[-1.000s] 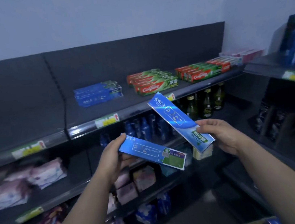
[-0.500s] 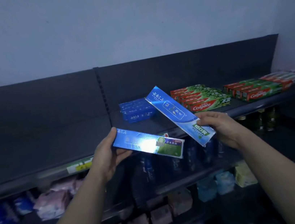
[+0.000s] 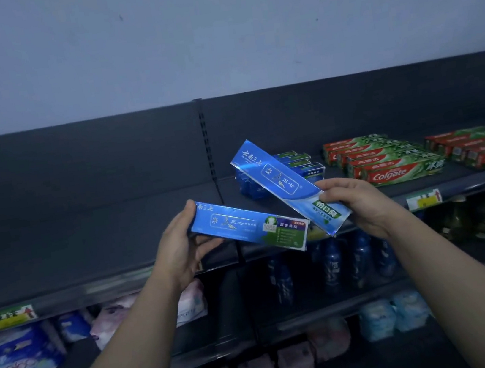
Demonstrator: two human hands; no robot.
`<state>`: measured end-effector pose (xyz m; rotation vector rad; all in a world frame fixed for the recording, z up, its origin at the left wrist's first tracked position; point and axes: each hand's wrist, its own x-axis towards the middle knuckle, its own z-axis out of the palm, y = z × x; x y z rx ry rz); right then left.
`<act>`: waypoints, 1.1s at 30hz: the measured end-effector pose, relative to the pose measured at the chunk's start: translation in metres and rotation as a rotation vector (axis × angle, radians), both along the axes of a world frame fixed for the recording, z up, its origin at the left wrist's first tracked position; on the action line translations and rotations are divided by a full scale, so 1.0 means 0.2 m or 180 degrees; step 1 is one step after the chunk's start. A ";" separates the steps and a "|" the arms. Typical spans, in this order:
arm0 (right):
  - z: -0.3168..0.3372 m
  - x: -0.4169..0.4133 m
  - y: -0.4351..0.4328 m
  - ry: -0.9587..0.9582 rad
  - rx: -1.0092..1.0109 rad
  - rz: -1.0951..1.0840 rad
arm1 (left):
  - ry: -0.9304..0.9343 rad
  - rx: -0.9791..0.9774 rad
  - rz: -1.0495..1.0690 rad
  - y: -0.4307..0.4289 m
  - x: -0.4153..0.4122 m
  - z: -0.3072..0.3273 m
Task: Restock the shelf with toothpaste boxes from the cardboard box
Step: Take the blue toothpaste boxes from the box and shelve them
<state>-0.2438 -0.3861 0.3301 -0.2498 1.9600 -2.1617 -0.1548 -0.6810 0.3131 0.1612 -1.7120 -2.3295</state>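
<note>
- Blue cardboard fills both of my hands: my left hand is clamped on the left end of one blue toothpaste box, thumb on the top edge and fingers underneath.
- That left-hand box lies nearly level, tilting down a little to the right, its green and purple panel at the free end.
- My right hand is closed around the lower end of a second blue toothpaste box, which slants up and to the left from the grip.
- The two held boxes come close at their lower right ends; I cannot tell whether they touch.
- Both boxes are held in the air in front of the top shelf, not yet set on it.
- Behind the right-hand box, a stack of blue boxes already lies on that shelf.
- To the right of the stack sit red and green Colgate boxes in rows, then another group of them near the frame's edge.
- The left section of the top shelf is bare dark metal.
- Yellow-green price tags are clipped to the shelf's front edge.
- One level down I see dark blue bottles and, on the left, soft packs.
- The cardboard box is out of my view.
</note>
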 end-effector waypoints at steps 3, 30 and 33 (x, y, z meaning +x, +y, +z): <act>0.00 -0.03 -0.02 -0.0006 0.0024 0.0046 | -0.0022 0.0019 0.0037 -0.02 -0.02 -0.01; 0.08 -0.59 0.36 0.0160 0.0022 -0.0385 | -0.0534 -0.1365 0.0405 0.27 -0.60 -0.07; 0.09 -0.62 0.39 0.0164 0.0006 -0.0364 | -0.0564 -0.1894 0.0479 0.31 -0.67 -0.09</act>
